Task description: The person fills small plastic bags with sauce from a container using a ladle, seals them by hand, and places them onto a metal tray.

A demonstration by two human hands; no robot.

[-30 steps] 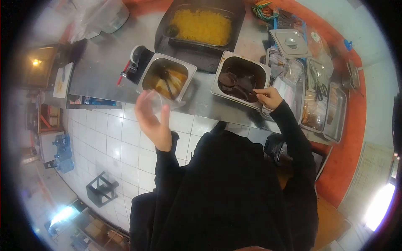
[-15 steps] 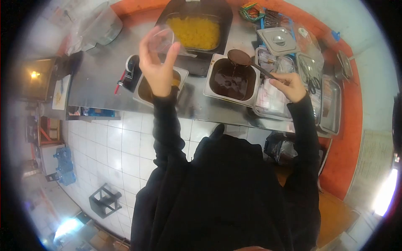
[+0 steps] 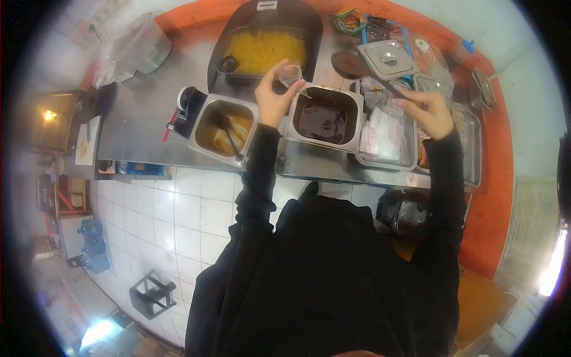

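In my left hand (image 3: 272, 98) is a small clear plastic cup (image 3: 290, 75), gripped near its rim between thumb and fingers. It is beside the far left corner of a steel pan (image 3: 292, 122) of dark brown sauce (image 3: 327, 122). My right hand (image 3: 431, 113) is closed around the dark handle of a ladle (image 3: 350, 64). The ladle's sauce-coated bowl is beyond the pan's far right corner, raised above the counter. Left of the sauce pan, another steel pan (image 3: 195, 140) holds yellowish liquid with a dark utensil in it.
A black tray (image 3: 217, 44) of yellow food stands behind the pans. Right of the sauce pan are a tray of plastic packets (image 3: 380, 137) and a steel lid (image 3: 389, 56). A tape dispenser (image 3: 187, 107) and a clear tub (image 3: 143, 50) are on the left.
My left hand has moved right with the cup, toward the sauce pan. The ladle has shifted slightly right and away from me, off the pan. The left pan is now more exposed.
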